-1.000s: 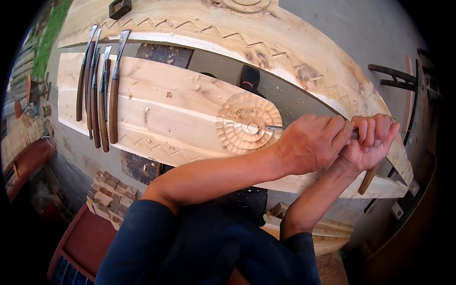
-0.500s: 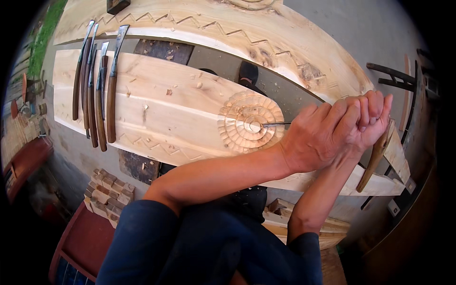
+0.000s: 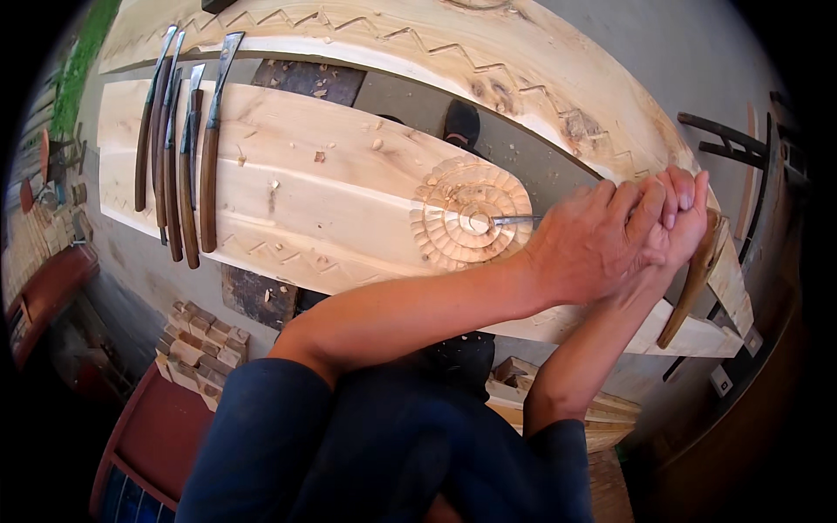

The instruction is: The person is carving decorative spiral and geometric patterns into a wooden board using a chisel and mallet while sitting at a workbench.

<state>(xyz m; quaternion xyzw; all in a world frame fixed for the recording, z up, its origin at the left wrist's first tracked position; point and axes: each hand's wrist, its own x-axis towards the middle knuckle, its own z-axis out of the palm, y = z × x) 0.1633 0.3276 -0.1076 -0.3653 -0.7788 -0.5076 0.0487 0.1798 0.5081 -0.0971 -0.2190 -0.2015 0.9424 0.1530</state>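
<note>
My left hand is closed around a carving chisel, with the handle hidden in its grip. The chisel's narrow steel blade points left, its tip at the middle of a round carved rosette. My right hand is closed too, its fingers folded against the left hand at the handle's rear end. Beneath lies a long pale wooden board with a zigzag line cut near its closer edge. Across the board's left part rest several chisels with dark wooden handles.
A second carved board with a zigzag runs along the far side. To the right of my hands lies a curved wooden stick. Stacked wood blocks stand at lower left beside a red-brown tray. Shavings are scattered about.
The view has shifted a little, so the board and rosette sit slightly to the right. My left hand appears slightly lower along the board, and both hands keep their grip.
</note>
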